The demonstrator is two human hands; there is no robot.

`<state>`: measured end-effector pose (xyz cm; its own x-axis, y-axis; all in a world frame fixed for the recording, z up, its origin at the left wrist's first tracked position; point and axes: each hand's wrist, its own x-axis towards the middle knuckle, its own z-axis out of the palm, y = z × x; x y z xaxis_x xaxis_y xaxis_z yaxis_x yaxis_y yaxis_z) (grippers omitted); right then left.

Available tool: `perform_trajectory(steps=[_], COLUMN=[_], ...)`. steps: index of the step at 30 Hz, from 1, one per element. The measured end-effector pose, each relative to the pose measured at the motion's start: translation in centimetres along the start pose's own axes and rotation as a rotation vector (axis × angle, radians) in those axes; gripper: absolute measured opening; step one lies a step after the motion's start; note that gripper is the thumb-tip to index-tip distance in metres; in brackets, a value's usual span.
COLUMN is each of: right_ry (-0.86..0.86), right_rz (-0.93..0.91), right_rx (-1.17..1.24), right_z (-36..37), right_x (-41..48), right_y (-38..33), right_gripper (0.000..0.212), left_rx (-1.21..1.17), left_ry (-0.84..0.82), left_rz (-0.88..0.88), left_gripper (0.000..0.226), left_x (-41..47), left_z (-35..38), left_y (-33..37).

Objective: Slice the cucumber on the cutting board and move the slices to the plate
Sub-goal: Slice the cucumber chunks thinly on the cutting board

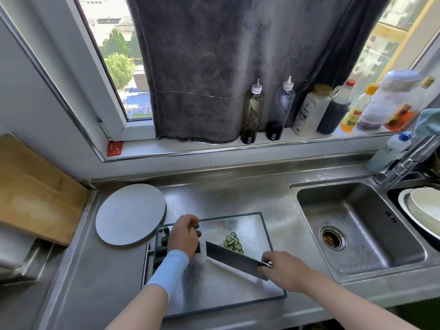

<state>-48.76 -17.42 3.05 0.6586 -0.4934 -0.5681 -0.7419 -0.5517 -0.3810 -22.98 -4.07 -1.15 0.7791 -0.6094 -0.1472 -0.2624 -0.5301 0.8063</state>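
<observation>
Green cucumber (198, 234) lies under left hand's (182, 234) fingers (192, 221)

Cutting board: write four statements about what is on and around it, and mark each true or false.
1. The right hand grips the knife. True.
2. The plate holds cucumber slices. False: no slices are on it; the slices lie on the cutting board.
3. The left hand holds the cucumber on the board. True.
4. The plate lies to the right of the cutting board. False: it lies to the board's left, toward the back.
</observation>
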Motion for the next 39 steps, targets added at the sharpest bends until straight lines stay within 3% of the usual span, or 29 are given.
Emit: perform_trajectory(steps=[7,12,20,26,33,39], right_ry=[0.009,0.127,0.217,0.153,0.263,0.264], right_rz=[0.079,0.123,0.168,0.109,0.219,0.110], right_rx=[0.202,0.216,0.220,0.214,0.221,0.137], right_z=[2.9,3.0,3.1,4.2,3.0,3.9], right_x=[0.2,1.4,1.7,1.1,2.0,1.3], right_y=[1.7,1.8,1.2,-0.5,-0.3,-1.4], right_gripper=[0.029,0.034,0.028,0.032,0.023,0.024], left_rx=[0.102,0.426,0.640,0.762,0.869,0.788], left_ry=[0.037,-0.062,-0.053,0.030,-0.079,-0.164], left_rz=[0.013,0.160,0.092,-0.042,0.138,0.244], left_gripper=[0.034,0.033,0.046,0.051,0.048,0.031], left_x=[-2.9,-3.3,-2.2,-2.8,-2.8,-2.7], left_z=[1.7,3.3,2.9,1.8,1.8,3.1], left_y=[-0.9,-1.7,-1.9,-3.9,-4.3,-3.9])
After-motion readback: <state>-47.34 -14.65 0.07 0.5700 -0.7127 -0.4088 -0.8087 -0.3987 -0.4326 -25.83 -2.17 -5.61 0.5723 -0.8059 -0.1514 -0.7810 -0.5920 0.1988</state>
